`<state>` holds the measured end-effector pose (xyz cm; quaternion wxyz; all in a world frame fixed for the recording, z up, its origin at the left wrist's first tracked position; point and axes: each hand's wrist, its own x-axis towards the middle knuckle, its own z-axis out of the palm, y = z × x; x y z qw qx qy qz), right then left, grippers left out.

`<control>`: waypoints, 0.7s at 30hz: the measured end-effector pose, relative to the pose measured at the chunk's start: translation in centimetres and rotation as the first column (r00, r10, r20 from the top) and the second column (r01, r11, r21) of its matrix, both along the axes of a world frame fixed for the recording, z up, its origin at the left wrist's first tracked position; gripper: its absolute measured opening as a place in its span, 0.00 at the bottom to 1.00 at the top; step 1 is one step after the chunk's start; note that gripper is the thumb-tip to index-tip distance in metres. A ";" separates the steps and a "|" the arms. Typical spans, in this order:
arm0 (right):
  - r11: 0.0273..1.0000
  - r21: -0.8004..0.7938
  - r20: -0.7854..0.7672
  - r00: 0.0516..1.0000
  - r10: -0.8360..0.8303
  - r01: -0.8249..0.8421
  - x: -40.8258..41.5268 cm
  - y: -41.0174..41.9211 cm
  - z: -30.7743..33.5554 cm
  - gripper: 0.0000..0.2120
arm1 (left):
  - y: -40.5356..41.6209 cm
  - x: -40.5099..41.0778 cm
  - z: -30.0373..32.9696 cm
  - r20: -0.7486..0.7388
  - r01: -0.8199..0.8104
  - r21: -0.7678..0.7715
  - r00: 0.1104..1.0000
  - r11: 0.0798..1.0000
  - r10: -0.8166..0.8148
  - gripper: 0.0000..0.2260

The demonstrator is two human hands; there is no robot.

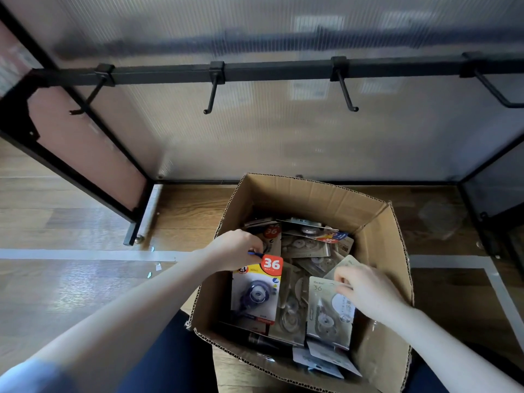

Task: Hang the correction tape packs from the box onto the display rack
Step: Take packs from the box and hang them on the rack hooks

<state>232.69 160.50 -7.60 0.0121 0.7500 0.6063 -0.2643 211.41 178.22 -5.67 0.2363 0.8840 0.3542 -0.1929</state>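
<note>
A yellow correction tape pack (256, 293) lifts from the cardboard box's (377, 251) left side, its top pinched by the left hand (236, 249); the right hand (365, 290) pinches a grey pack (330, 310) near the right wall. Pick-up underway; next, each pack's hole must meet a bare rack hook (211, 93) above.

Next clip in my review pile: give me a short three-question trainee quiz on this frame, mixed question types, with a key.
1. True or false: a pack already hangs on one of the hooks of the display rack.
2. Multiple choice: the left hand grips which pack? A) the colourful pack with the red 36 tag B) the pale grey pack C) none
3. Fill in: the loose packs lie inside a cardboard ____.

Key: 1 false, every visible hook is bare. 2 A; the right hand pinches the grey one. 3 box.
</note>
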 end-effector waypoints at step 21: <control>0.997 -0.019 -0.236 0.968 -0.082 0.080 -2.9 2.2 0.3 0.09 | 2.0 -1.8 5.7 0.090 -0.002 0.088 0.996 0.996 -0.006 0.08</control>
